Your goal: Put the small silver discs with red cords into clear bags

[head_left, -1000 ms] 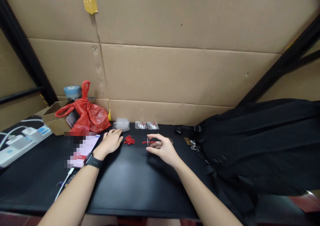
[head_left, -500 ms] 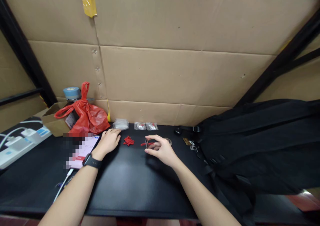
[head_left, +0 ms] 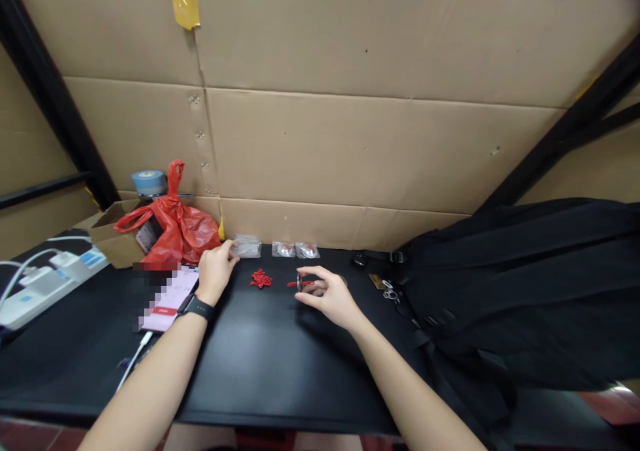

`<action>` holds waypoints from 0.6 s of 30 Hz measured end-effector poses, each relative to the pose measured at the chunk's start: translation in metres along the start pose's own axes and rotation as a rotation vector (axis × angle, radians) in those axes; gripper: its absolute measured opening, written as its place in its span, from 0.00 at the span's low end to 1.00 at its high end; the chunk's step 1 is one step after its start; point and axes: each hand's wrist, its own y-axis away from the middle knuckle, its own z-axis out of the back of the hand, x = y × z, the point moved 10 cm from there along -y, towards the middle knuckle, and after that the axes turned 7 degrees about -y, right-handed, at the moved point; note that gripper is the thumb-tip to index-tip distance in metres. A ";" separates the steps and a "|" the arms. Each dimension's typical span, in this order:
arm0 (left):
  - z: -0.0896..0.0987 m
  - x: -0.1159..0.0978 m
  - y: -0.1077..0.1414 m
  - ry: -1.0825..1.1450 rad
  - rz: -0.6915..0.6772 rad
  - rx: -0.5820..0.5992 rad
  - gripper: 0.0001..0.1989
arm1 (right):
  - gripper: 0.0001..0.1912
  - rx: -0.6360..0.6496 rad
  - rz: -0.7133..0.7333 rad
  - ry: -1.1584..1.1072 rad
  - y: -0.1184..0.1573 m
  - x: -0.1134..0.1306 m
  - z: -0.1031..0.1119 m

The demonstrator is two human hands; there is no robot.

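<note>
My left hand, with a dark watch on its wrist, has its fingers pinched at the left edge of a stack of clear plastic bags. My right hand grips a small round metal disc between thumb and fingers, held edge-on above the table. A red cord shows on both sides of the disc. Between the hands lies a small pile of red cords. Behind it are two clear bags, each with a round shiny piece inside: a left packet and a right packet.
A phone on a white cable lies left of my left hand. Beyond it are a red plastic bag, a cardboard box and a power strip. A black backpack fills the right side. Cardboard walls the back.
My left hand has gone from lying flat beside the clear bags to pinching at their edge. My right hand still holds the disc; the view has shifted slightly.
</note>
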 end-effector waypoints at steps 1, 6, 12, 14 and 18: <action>0.004 0.000 0.000 0.010 0.003 -0.012 0.09 | 0.27 -0.003 0.000 0.003 0.000 0.000 0.001; 0.031 -0.009 0.002 -0.027 -0.067 -0.110 0.09 | 0.27 -0.033 0.005 0.002 -0.001 0.001 0.007; 0.057 -0.048 0.019 -0.066 -0.205 -0.279 0.08 | 0.25 -0.093 0.039 0.027 -0.003 0.009 0.021; 0.050 -0.078 0.028 0.006 -0.317 -0.223 0.04 | 0.24 -0.117 0.083 0.044 -0.002 0.015 0.027; 0.016 -0.145 0.059 0.093 -0.572 0.024 0.05 | 0.21 -0.112 0.163 0.125 -0.001 0.025 0.033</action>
